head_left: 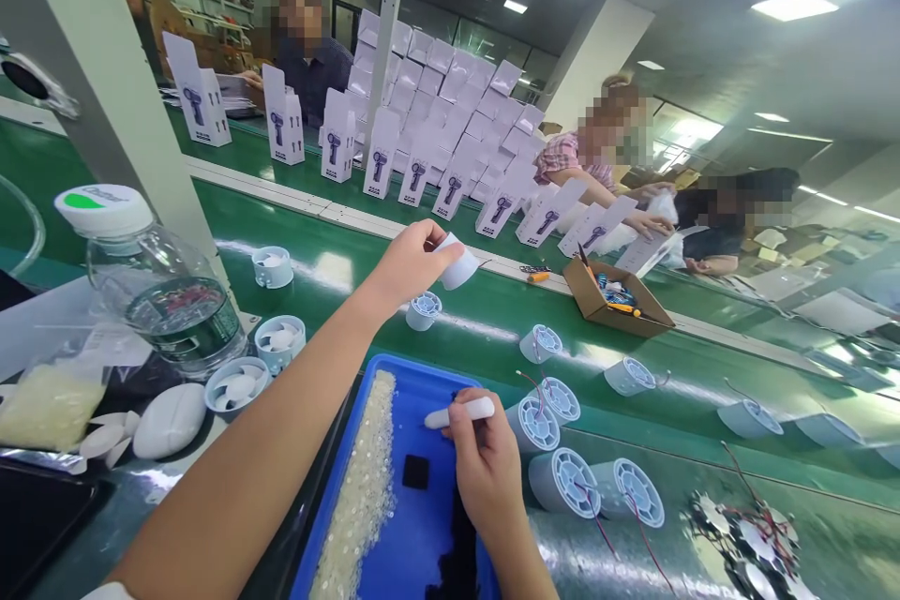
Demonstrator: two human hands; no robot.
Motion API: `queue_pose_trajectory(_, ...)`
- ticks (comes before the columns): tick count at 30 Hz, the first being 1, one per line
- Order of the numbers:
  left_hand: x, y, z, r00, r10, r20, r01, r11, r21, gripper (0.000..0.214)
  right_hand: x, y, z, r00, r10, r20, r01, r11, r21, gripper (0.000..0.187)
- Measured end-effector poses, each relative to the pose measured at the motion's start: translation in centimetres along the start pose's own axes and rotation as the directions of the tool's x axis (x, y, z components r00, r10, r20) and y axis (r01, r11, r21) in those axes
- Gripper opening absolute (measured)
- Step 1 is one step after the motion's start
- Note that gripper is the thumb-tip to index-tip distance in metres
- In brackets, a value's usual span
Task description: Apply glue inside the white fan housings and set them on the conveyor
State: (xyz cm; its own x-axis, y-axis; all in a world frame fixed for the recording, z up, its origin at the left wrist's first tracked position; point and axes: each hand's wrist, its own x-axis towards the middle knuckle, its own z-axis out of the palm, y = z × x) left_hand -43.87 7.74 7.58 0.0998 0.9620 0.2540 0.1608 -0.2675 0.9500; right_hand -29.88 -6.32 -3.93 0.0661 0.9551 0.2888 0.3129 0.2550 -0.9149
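My left hand point(412, 264) is stretched out over the green conveyor belt, its fingers closed on a light-coloured cylindrical fan housing point(459, 266). Another fan housing point(424, 310) stands on the belt just below it. My right hand point(490, 461) grips a white pen-shaped tool point(460, 412) above a blue tray point(412, 534), the tip pointing left. A long heap of small, pale ring-like pieces point(357, 483) lies along the tray's left side. One black square piece point(415, 472) lies in the middle, and more black pieces point(457, 548) are partly behind my right hand.
Several fan housings with wires point(562, 478) stand right of the tray, beside a pile of wired round parts point(749, 534). A bottle point(169, 300) stands left. Across the belt are a cardboard box point(619, 305), a row of white cartons point(380, 155) and people working.
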Motion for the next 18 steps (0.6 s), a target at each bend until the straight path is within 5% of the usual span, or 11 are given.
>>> queue_pose_trajectory(9,-0.2,0.4,0.1,0.998,-0.055,0.003,0.055,0.998,0.008,0.013,-0.3,0.4,0.3,0.99,0.048,0.136,-0.052,0.998,0.026,0.02)
queue_pose_trajectory(18,-0.3,0.5,-0.1,0.997,-0.072,0.02,0.072,0.997,0.019,0.015,0.0,-0.9,-0.1,0.995,-0.026,0.096,0.037,0.992,-0.118,0.019)
